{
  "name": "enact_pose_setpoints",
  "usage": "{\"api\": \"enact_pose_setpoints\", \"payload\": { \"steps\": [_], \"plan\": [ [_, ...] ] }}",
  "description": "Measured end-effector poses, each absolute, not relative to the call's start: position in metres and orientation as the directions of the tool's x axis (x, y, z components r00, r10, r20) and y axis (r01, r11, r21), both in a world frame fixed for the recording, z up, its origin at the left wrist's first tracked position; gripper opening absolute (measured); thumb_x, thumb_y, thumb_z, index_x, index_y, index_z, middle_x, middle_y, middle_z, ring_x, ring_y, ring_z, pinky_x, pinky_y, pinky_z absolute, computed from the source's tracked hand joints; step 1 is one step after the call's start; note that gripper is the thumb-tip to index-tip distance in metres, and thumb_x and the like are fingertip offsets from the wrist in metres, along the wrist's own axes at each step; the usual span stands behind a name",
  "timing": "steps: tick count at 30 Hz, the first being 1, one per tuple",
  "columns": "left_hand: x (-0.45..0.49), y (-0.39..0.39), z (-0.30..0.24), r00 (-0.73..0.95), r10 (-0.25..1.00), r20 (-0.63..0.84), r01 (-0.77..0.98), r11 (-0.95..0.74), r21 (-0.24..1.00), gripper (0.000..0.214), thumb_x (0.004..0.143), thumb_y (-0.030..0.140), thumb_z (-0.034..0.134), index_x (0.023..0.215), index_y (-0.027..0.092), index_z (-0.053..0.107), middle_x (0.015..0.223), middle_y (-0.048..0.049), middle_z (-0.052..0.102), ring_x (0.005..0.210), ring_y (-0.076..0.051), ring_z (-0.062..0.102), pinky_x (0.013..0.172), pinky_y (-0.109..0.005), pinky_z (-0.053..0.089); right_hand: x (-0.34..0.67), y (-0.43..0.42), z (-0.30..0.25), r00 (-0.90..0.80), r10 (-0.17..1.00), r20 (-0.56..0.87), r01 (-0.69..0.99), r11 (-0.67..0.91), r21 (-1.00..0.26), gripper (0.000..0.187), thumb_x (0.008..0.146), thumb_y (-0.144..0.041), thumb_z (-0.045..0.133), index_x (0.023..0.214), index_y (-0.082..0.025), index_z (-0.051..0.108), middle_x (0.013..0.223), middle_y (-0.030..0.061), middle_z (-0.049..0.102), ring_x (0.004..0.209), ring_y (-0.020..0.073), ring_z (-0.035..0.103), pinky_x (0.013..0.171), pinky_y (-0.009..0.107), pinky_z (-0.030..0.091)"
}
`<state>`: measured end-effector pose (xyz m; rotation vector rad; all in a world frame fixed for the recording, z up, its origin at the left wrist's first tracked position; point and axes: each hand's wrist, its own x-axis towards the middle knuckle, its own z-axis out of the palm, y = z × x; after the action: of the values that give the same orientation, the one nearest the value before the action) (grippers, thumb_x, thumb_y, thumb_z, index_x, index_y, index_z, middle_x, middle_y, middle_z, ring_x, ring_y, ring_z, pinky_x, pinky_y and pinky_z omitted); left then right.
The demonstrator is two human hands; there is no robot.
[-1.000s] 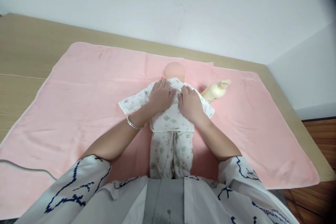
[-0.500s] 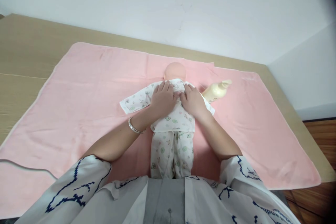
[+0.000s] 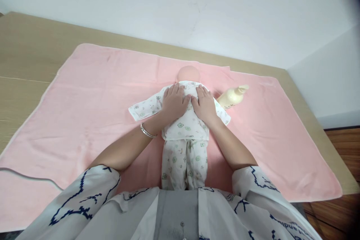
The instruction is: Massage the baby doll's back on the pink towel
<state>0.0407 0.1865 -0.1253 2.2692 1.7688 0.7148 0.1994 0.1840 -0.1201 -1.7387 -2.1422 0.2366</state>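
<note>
A baby doll (image 3: 188,73) lies on a pink blanket, its bald head pointing away from me. It wears a white patterned top (image 3: 185,129) and matching trousers (image 3: 174,161). My left hand (image 3: 174,101) rests flat on the left side of the doll's upper body, fingers extended. On the right side, my right hand (image 3: 204,105) lies flat on the top as well. The two thumbs are close together over the middle. Neither hand grips anything. One sleeve stretches out to the left; the other is partly behind my right hand and forearm.
The pink blanket (image 3: 98,93) covers much of the wooden table (image 3: 36,41). A cream pump bottle (image 3: 232,97) lies tilted right of the doll, by its sleeve. A grey cord (image 3: 30,176) crosses the blanket at lower left. A white wall (image 3: 126,3) stands behind the table.
The cloth at the doll's neck and chest, bunched before, now lies smoother. My fingers have shifted slightly upward and my thumbs have moved a little lower.
</note>
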Motion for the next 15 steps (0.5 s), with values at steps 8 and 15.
{"api": "enact_pose_setpoints", "payload": {
  "steps": [8, 15],
  "plan": [
    [0.0407, 0.1858, -0.1234, 0.172, 0.952, 0.254, 0.859, -0.271, 0.435, 0.056, 0.102, 0.041, 0.036, 0.146, 0.008, 0.049, 0.156, -0.0166, 0.046, 0.147, -0.031, 0.039, 0.125, -0.047, 0.026, 0.2007, 0.184, -0.1219, -0.176, 0.968, 0.181, 0.905, 0.231, -0.356, 0.06, 0.101, -0.039, 0.031, 0.151, -0.007, 0.042, 0.161, 0.0186, 0.039, 0.152, 0.0346, 0.032, 0.125, 0.058, 0.022],
    [0.0406, 0.1866, -0.1253, 0.165, 0.951, 0.262, 0.855, -0.27, 0.442, 0.055, 0.101, 0.041, 0.037, 0.145, 0.011, 0.05, 0.155, -0.0155, 0.049, 0.146, -0.03, 0.041, 0.125, -0.047, 0.026, 0.2043, 0.1862, -0.1229, -0.233, 0.949, 0.213, 0.9, 0.294, -0.322, 0.06, 0.101, -0.039, 0.032, 0.15, -0.006, 0.043, 0.158, 0.0185, 0.045, 0.148, 0.034, 0.038, 0.124, 0.055, 0.024]
  ]
}}
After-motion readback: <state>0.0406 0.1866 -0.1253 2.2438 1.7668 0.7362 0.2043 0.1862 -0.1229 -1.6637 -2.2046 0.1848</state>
